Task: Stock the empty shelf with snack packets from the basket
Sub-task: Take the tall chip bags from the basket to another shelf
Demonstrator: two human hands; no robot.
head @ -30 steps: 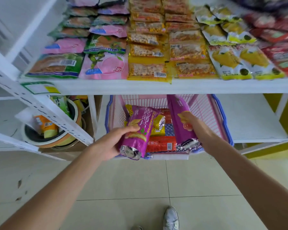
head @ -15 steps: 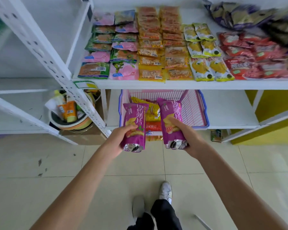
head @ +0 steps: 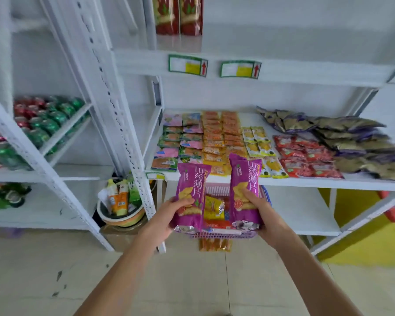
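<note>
The fingers (head: 249,198) of the right hand (head: 263,216) are closed round the lower half of a purple crisp packet (head: 244,179), one lying across the front and the rest hidden behind; the left hand (head: 165,216) grips a second purple packet (head: 192,185) the same way, its thumb (head: 184,202) pressed on the front; both grips sit snug on the foil, with no slack showing.

Half a second ago the two packets hung low in front of the pink basket (head: 217,235); now they are higher, upright and side by side, their top seams overlapping the front edge of the middle shelf (head: 317,182); the view has tipped up too, so the upper shelf (head: 305,75) and its green-bordered price labels (head: 187,65) have come into sight, and the shoes on the tiles have gone from view.

Each packet is long and pillow-shaped, magenta-purple, with white Chinese characters running down one side, the word CRISPY small near the top, a picture of yellow crisps low on the front and a crimped silver seam at the bottom; both are held just above the basket, which sits on the bottom shelf with yellow and red packets (head: 213,207) left in it.

Rows of flat sachets (head: 214,142) cover the middle shelf; an orange packet (head: 214,244) lies on the floor under the basket's front rim; a bowl of sachets (head: 121,216) stands to the left.
</note>
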